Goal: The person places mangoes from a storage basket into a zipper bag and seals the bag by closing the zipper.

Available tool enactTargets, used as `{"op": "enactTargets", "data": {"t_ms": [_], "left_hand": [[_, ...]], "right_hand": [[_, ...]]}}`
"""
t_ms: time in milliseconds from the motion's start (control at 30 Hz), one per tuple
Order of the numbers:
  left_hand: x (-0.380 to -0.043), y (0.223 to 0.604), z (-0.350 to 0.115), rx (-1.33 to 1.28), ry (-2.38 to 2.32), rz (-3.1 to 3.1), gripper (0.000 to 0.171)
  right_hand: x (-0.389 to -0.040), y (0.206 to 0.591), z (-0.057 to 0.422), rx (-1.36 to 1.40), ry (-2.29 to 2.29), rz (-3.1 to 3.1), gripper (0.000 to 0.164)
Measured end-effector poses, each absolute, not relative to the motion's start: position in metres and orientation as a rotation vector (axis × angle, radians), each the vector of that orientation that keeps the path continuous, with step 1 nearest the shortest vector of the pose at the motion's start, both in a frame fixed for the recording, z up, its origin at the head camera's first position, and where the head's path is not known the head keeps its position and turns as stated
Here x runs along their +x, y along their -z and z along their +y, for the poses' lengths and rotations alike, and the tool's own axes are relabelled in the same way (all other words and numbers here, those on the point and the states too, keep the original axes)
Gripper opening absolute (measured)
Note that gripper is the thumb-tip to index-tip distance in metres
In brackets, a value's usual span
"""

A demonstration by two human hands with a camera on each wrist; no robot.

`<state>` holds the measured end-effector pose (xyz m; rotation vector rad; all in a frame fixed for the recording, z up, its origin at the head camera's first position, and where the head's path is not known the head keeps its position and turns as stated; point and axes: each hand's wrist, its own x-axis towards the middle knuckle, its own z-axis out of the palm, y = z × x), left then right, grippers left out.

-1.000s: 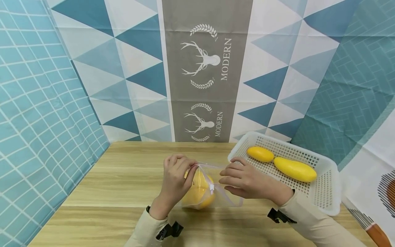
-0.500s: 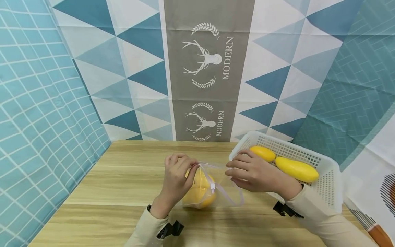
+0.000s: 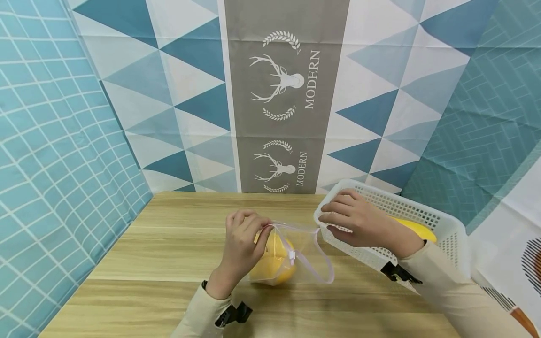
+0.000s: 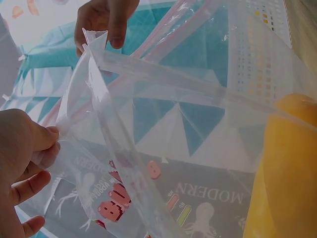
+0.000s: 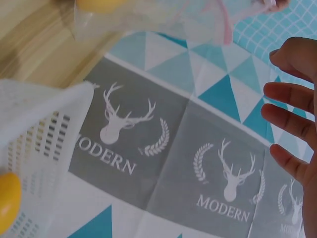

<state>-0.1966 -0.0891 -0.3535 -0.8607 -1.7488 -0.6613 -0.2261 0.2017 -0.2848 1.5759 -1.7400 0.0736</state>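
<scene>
Head view: left hand pinches the clear bag by its rim; right hand, fingers parted, grips nothing. Held one-sidedly, the mouth could collapse.

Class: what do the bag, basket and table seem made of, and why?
Bag: thin, glossy plastic film, transparent with bright highlights. Basket: probably moulded plastic, smooth and white, with regular holes. Table: wood or woodgrain laminate, satin; grain lines show.

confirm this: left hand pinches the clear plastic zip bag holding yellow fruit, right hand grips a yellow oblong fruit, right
Not quite: the right hand grips nothing; the right wrist view shows its fingers spread and empty. The left hand does pinch the clear plastic zip bag holding yellow fruit.
</scene>
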Motion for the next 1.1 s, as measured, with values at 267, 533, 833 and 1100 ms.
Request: {"op": "enactTargets", "data": {"t_ms": [267,533,833,1100], "left_hand": [[-0.197,0.354,-0.089,-0.865,0.658,-1.751,0.005],[-0.197,0.354,-0.089,-0.862,0.649,-1.753,0.012],[-0.195,0.353,-0.088,-0.860,0.664,-1.771,0.006],[-0.195,0.353,-0.087,-0.858,0.656,-1.739,0.032]], "right_hand": [[-0.237,0.281,0.215,1.522,-0.105,-1.764,0.031],[-0.248,0.278,0.230,1.474,-0.109,-1.825,0.040],[-0.264,0.282,0.247,1.441,-0.106,-1.895,0.048],[-0.278,0.290,0.267,1.367,-0.094,-1.981,0.054]]}}
